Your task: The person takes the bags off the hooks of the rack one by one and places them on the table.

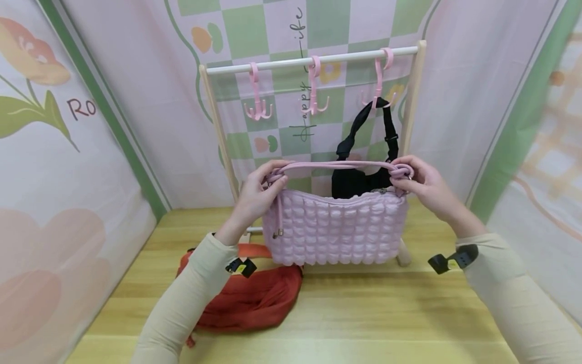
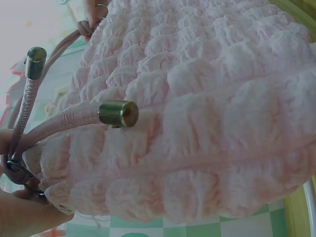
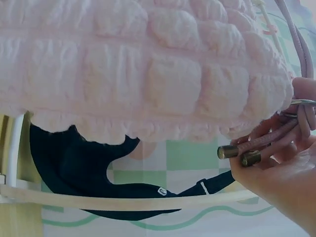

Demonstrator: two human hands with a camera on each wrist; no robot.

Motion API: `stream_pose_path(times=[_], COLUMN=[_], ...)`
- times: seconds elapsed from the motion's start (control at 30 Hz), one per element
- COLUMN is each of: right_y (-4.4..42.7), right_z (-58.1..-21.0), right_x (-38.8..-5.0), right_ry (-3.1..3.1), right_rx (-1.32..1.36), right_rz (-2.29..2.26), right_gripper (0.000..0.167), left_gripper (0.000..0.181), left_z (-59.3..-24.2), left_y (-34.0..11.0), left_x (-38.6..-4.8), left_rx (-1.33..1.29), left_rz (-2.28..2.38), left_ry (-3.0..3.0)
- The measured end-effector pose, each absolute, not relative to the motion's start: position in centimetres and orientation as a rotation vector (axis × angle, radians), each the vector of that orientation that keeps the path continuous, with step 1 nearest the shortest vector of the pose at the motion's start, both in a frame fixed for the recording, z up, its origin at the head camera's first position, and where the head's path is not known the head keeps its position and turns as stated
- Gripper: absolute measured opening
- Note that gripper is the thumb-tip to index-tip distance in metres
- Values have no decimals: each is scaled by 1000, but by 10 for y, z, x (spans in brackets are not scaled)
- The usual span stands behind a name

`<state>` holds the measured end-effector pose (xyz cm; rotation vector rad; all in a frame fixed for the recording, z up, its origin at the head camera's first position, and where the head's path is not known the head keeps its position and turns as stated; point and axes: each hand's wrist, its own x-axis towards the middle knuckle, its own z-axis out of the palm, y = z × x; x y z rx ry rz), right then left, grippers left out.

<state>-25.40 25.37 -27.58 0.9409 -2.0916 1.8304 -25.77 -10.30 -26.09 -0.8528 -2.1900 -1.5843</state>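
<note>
A pink quilted handbag [image 1: 338, 227] hangs upright between my two hands, in front of the rack. My left hand [image 1: 259, 194] pinches the knotted strap end at the bag's left top corner. At the opposite corner, my right hand [image 1: 425, 187] grips the other strap knot. The thin pink strap [image 1: 336, 165] stretches between them. Metal-tipped cord ends [image 2: 118, 114] dangle beside the bag in the left wrist view. In the right wrist view, two similar metal tips [image 3: 227, 151] stick out by the right hand's fingers.
Behind the bag stands a rack with a white bar [image 1: 282, 64] and three pink hooks [image 1: 313, 91]. A black bag [image 1: 350, 183] hangs from the right hook. An orange-red bag [image 1: 254, 298] lies on the wooden table [image 1: 364, 323] at left. Printed curtains [image 1: 73, 202] enclose the space.
</note>
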Motion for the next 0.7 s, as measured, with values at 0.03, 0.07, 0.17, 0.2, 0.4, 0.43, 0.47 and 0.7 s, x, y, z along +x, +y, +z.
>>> stream_pose_path(times=[0.03, 0.07, 0.17, 0.2, 0.4, 0.43, 0.47, 0.7], right_y=[255, 256, 258, 259, 265, 266, 267, 273], right_z=[-275, -275, -273, -273, -272, -272, -272, -274], right_x=[-254, -253, -252, -252, -250, -250, -249, -245], right_ry=[-2087, -2092, -2128, -2139, -2198, -2221, -2247, -2483], right_rx=[954, 958, 962, 964, 990, 980, 963, 707], right_rz=[1845, 1851, 1835, 1827, 1810, 1800, 1787, 1604], right_gripper=[27, 27, 29, 31, 37, 37, 37, 33], left_gripper=[30, 30, 30, 30, 30, 30, 30, 31], left_z=[-264, -265, -267, -267, -268, -268, -268, -272], left_y=[-104, -104, -105, -106, -107, -108, -108, -109], left_x=[-261, -262, -264, -264, -263, -262, -262, -262], left_rx=[-857, -863, -881, -883, -847, -842, -841, -828], left_rz=[-1585, -1587, -1587, -1585, -1553, -1552, -1555, -1524], left_ry=[-2185, -2180, -2166, -2167, -2238, -2247, -2254, -2278])
